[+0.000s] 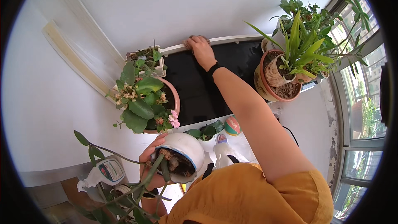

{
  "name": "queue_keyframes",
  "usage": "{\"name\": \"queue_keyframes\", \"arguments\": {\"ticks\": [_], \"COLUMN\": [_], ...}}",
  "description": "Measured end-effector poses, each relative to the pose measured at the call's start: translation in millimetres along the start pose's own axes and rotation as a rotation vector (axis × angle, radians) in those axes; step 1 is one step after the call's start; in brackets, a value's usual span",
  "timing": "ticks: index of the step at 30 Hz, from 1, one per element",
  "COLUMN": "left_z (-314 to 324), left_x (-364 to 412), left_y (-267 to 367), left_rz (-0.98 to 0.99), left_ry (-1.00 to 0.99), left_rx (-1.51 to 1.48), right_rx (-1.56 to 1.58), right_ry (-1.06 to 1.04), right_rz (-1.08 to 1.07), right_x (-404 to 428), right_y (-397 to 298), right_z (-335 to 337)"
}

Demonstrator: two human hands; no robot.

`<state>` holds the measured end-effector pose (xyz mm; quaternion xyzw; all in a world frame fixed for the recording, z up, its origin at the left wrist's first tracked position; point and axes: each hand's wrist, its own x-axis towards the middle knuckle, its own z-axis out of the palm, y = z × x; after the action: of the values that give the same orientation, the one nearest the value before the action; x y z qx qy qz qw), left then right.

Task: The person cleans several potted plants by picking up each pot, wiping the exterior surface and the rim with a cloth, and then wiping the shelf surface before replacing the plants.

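Note:
My right hand (pixel 202 51) reaches across a glossy black tabletop (pixel 199 90) and presses a brown striped cloth (pixel 203 39) on the white rim (pixel 239 39) along the wall. My left hand (pixel 150 157) holds a white round plant pot (pixel 186 146) against my body, tilted so that its soil and thick green stems face up towards me. Long stems with leaves hang from this pot to the lower left. On the tabletop's left end stands a terracotta-coloured pot (pixel 174 95) with broad leaves and pink flowers. Behind it is a rectangular white planter (pixel 160 65).
At the right end stands a large pot (pixel 264 81) with long-leaved plants, next to a window (pixel 367 124). A ball (pixel 232 126) and a small potted plant (pixel 207 130) are below the front edge. A labelled plastic bottle (pixel 110 171) stands at lower left.

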<state>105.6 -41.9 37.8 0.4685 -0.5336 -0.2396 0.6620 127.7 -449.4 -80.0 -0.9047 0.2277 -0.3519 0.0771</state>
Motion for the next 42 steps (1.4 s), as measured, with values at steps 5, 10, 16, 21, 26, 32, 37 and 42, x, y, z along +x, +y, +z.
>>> {"name": "queue_keyframes", "arguments": {"ticks": [5, 10, 16, 21, 26, 32, 37, 42], "left_z": [-4.9, -1.1, -8.0, -7.6, -8.2, -7.3, -4.0, -5.3], "left_x": [-2.3, 7.1, -2.8, 1.3, 3.0, 3.9, -1.7, -5.3], "left_y": [-14.8, -13.3, -10.2, -5.9, -5.7, -1.7, 6.3, 12.5], "left_rz": [-0.027, -0.05, -0.101, -0.034, -0.039, -0.001, -0.034, -0.034], "left_ry": [-0.028, -0.072, -0.072, -0.039, -0.064, -0.078, -0.097, -0.181], "left_rx": [-0.095, -0.099, -0.09, -0.091, -0.092, -0.095, -0.117, -0.066], "right_rx": [-0.363, -0.442, -0.532, -0.584, -0.213, -0.089, -0.408, -0.513], "right_ry": [0.067, 0.032, -0.003, -0.306, -0.163, -0.298, -0.219, -0.145], "right_rz": [0.511, 1.104, 1.284, 1.155, 0.891, 0.217, 0.394, 0.836], "right_x": [-31.0, -8.1, -16.2, -23.2, -52.3, -138.6, -134.3, -87.0], "right_y": [104.2, 122.5, 143.5, 92.1, 41.7, -41.0, 5.9, 67.4], "right_z": [-40.3, -39.9, -35.5, -42.2, -43.4, -71.3, -67.1, -59.2]}}
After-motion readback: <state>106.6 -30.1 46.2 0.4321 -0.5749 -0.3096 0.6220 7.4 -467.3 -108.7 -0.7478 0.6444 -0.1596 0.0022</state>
